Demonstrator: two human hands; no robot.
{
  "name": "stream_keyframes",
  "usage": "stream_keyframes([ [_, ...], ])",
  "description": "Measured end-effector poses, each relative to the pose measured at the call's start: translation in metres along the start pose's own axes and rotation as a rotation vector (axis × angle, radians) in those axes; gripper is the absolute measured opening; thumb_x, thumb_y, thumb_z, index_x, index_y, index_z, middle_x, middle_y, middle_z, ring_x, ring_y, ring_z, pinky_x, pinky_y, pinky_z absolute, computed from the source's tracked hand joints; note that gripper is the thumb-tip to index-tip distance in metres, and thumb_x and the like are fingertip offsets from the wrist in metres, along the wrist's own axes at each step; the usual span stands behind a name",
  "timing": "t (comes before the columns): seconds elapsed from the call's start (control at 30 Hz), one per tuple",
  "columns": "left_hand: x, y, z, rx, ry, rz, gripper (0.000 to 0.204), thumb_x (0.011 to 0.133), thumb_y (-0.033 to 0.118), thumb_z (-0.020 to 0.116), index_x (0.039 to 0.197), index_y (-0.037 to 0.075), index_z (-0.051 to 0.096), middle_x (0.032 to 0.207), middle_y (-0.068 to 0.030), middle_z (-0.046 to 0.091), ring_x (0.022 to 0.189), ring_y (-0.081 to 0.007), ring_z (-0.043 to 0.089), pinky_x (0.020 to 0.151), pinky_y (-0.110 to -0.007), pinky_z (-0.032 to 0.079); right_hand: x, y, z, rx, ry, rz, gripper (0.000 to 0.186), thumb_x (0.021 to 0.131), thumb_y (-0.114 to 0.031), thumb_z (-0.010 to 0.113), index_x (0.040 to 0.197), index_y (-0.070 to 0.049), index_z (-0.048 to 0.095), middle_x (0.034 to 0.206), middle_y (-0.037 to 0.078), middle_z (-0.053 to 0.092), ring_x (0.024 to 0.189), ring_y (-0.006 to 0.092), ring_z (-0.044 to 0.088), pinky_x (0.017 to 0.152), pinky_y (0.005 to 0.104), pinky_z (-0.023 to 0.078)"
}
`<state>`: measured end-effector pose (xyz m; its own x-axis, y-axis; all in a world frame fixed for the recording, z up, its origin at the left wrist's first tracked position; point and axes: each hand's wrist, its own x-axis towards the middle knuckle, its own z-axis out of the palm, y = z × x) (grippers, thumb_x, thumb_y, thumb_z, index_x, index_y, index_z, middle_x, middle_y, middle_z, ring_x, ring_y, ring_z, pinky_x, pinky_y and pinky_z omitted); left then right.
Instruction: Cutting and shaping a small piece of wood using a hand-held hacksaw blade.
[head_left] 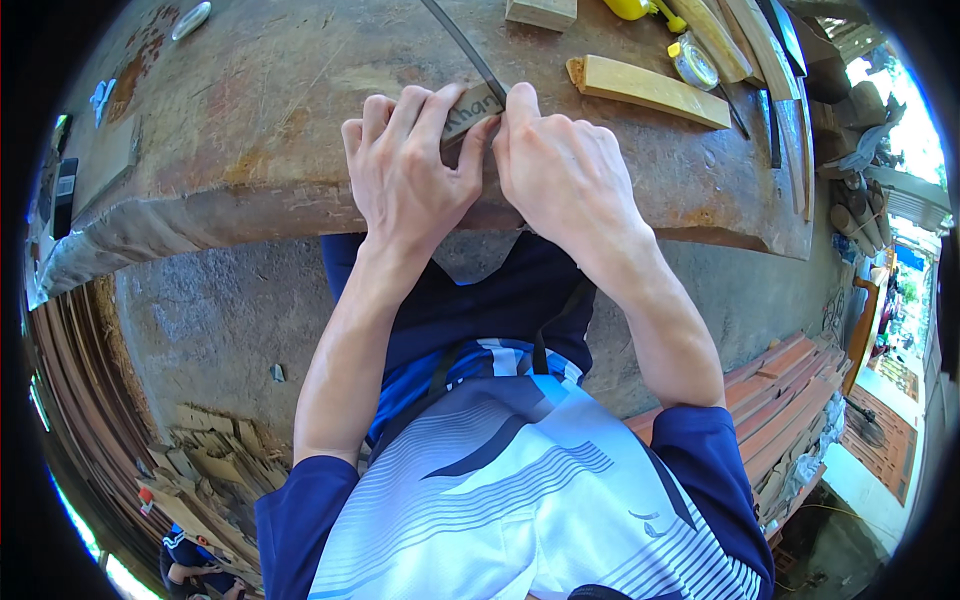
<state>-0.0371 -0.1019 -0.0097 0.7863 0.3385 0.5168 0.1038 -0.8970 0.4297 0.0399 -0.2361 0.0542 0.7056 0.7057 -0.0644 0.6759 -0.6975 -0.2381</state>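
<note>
A small wooden block (470,112) with dark handwriting on its top lies near the front edge of the workbench (250,120). My left hand (412,165) is closed on it, fingers over the far side and thumb at its right end. A long, narrow grey metal bar, perhaps a file, (462,45) slants from the top edge of the view down to the block's right end. My right hand (565,175) is closed around the bar's near end, its index finger stretched along it. The fingers hide that end, and whether the bar touches the block I cannot tell.
Right of my hands lie a wooden bar (650,92), a tape roll (692,62), a yellow tool (630,8) and wood strips (720,40). Another wood block (541,12) lies at the back. Stacked planks (770,390) stand right, wood scraps (215,450) left. A person (195,565) shows lower left.
</note>
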Motion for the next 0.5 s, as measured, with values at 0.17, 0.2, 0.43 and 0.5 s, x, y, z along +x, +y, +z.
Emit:
stream_keyframes([
  [0.17, 0.003, 0.0, 0.006, 0.046, 0.077, 0.002, 0.034, 0.089, 0.034, 0.083, 0.116, 0.013, 0.078, 0.103, 0.0012, 0.072, 0.094, -0.0232, 0.06, 0.087, -0.038, 0.041, -0.04, 0.001, 0.006, -0.028, 0.03, 0.015, 0.019, 0.103, -0.017, 0.055, 0.106, 0.001, 0.053, 0.067, 0.023, 0.071, 0.066, 0.0401, 0.075, 0.064, 0.05, 0.06],
  [0.2, 0.003, -0.002, 0.006, 0.049, 0.075, -0.004, 0.034, 0.089, 0.034, 0.083, 0.116, 0.013, 0.078, 0.103, 0.0012, 0.072, 0.094, -0.0232, 0.06, 0.087, -0.038, 0.041, -0.061, 0.003, 0.005, -0.04, -0.025, 0.061, 0.018, 0.102, -0.017, 0.056, 0.107, 0.0, 0.052, 0.065, 0.022, 0.069, 0.063, 0.0393, 0.074, 0.061, 0.0501, 0.06],
  [0.43, 0.008, -0.002, 0.01, 0.015, 0.107, 0.002, 0.034, 0.092, 0.036, 0.082, 0.116, 0.012, 0.079, 0.105, 0.001, 0.073, 0.097, -0.0227, 0.062, 0.088, -0.038, 0.044, -0.225, 0.05, -0.027, 0.074, 0.009, 0.295, 0.015, 0.104, -0.011, 0.057, 0.111, 0.002, 0.056, 0.058, 0.012, 0.061, 0.05, 0.0347, 0.066, 0.046, 0.0452, 0.049],
  [0.5, 0.003, -0.007, 0.004, -0.008, 0.078, 0.024, 0.033, 0.092, 0.036, 0.082, 0.116, 0.013, 0.078, 0.105, 0.0006, 0.073, 0.098, -0.0229, 0.062, 0.09, -0.038, 0.045, -0.212, 0.043, -0.031, 0.166, 0.107, 0.327, 0.014, 0.104, -0.011, 0.057, 0.111, 0.001, 0.055, 0.061, 0.015, 0.063, 0.054, 0.0373, 0.067, 0.048, 0.0463, 0.05],
])
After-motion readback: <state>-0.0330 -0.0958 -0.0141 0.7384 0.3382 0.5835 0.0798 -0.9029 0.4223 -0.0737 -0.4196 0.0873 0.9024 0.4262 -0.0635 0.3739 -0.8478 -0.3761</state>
